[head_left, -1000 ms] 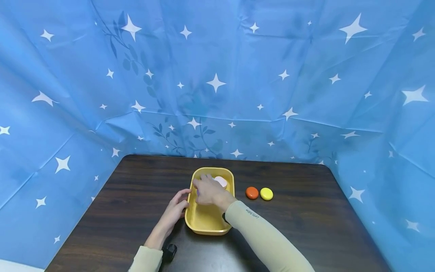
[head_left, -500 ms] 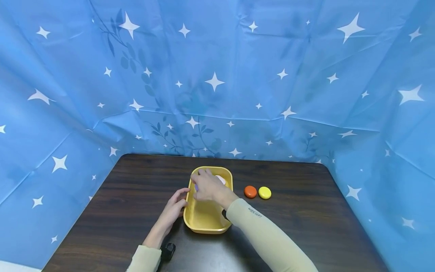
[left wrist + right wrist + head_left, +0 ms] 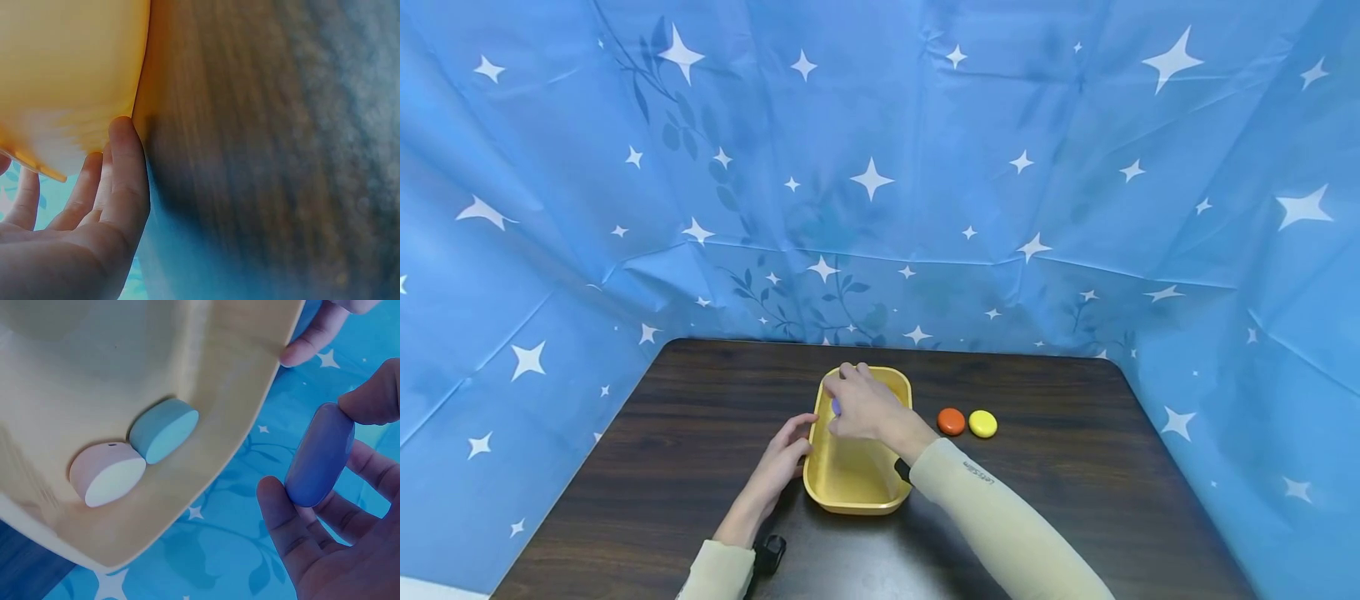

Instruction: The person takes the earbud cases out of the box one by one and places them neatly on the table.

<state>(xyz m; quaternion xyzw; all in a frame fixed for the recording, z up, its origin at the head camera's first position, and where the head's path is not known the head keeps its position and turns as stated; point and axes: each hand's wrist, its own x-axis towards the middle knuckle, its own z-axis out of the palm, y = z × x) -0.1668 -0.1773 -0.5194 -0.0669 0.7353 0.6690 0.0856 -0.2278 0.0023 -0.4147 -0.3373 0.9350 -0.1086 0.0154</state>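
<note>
A smooth purple disc (image 3: pixel 320 456) with rounded edges is pinched between the thumb and fingertips of my right hand (image 3: pixel 872 408), above the far part of a yellow tray (image 3: pixel 850 487). In the head view only a sliver of that disc shows past the hand. My left hand (image 3: pixel 777 467) touches the tray's left side with its fingers (image 3: pixel 128 162) fairly straight. Inside the tray, as the right wrist view shows, a pale pink disc (image 3: pixel 109 475) and a teal disc (image 3: pixel 165 430) lie side by side, touching or nearly so. My right hand hides both in the head view.
An orange-red disc (image 3: pixel 951 422) and a yellow disc (image 3: pixel 982 423) lie close together on the dark wooden table (image 3: pixel 1037 500), right of the tray. A blue cloth with white stars (image 3: pixel 925 208) hangs behind the table's far edge.
My right hand has lifted a little inside the far half of the tray with the purple disc, and now covers the pale disc from the head view. My left hand stays at the tray's side.
</note>
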